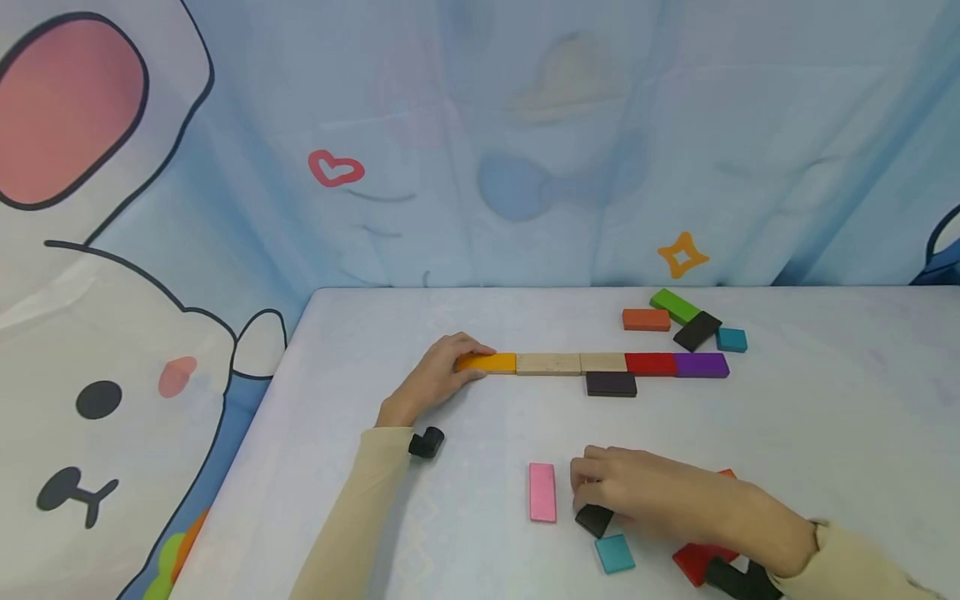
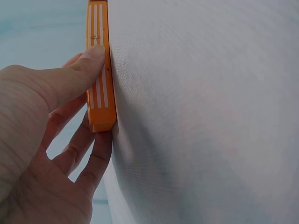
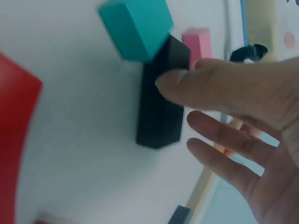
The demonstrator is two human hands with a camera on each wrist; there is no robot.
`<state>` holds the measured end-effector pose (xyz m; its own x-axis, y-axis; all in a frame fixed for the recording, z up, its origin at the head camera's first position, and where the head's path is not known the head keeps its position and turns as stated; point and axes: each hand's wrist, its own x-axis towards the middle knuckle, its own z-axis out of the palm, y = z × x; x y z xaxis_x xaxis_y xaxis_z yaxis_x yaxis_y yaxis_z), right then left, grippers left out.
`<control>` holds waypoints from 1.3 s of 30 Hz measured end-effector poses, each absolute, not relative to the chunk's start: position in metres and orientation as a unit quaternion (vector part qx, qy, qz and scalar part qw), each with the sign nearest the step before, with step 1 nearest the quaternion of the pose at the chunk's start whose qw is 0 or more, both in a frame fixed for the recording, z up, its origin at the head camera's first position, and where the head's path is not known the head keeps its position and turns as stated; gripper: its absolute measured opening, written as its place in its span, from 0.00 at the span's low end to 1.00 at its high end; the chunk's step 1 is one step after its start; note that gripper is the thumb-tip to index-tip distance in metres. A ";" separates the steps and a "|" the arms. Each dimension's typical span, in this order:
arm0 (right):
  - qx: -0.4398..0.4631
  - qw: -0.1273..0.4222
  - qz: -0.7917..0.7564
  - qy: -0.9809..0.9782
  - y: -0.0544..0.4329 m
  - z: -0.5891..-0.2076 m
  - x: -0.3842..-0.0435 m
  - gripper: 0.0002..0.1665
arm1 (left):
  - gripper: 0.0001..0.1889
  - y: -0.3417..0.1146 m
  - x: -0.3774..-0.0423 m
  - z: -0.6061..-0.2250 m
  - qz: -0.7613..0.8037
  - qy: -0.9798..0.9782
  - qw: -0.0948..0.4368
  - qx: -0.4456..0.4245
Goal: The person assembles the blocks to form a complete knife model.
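Observation:
My left hand [image 1: 435,375] pinches the yellow-orange block [image 1: 495,363] at the left end of a row. White stripes mark the side under the thumb [image 2: 96,53]. Rightward the row continues with two plain wooden blocks [image 1: 547,364], a red block [image 1: 651,364] and a purple block [image 1: 701,365]. Nearer the front, my right hand [image 1: 667,496] holds a black block [image 3: 161,102], its thumb [image 3: 173,84] against one side and the index finger mostly hidden behind. Two other fingers stand apart from it. A teal block [image 1: 615,554] lies close by the black one.
Just in front of the row lies another black block [image 1: 611,384]. Behind it are orange [image 1: 646,319], green [image 1: 675,306], black [image 1: 697,332] and teal [image 1: 731,339] blocks. A pink block [image 1: 542,493] sits left of my right hand; a red block [image 1: 693,564] is partly under that forearm.

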<state>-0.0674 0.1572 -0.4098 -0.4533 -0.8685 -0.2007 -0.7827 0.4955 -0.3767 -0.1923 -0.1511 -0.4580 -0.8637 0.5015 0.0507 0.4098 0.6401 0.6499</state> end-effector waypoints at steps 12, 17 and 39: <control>-0.494 0.180 -0.104 0.845 0.153 -0.420 -0.065 0.21 | 0.18 -0.151 -0.192 -0.458 0.339 0.904 0.064 0.253; -0.494 0.167 -0.103 0.847 0.154 -0.422 -0.066 0.22 | 0.18 -0.151 -0.192 -0.457 0.339 0.904 0.069 0.250; -0.374 0.019 -0.274 0.886 0.167 -0.417 -0.136 0.26 | 0.18 -0.151 -0.192 -0.458 0.340 0.903 0.067 0.252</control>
<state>-0.1362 0.1669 -0.4169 -0.7198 -0.6727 0.1713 -0.6522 0.5708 -0.4988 -0.1918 -0.1508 -0.4580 -0.8635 0.5017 0.0504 0.4104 0.6411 0.6485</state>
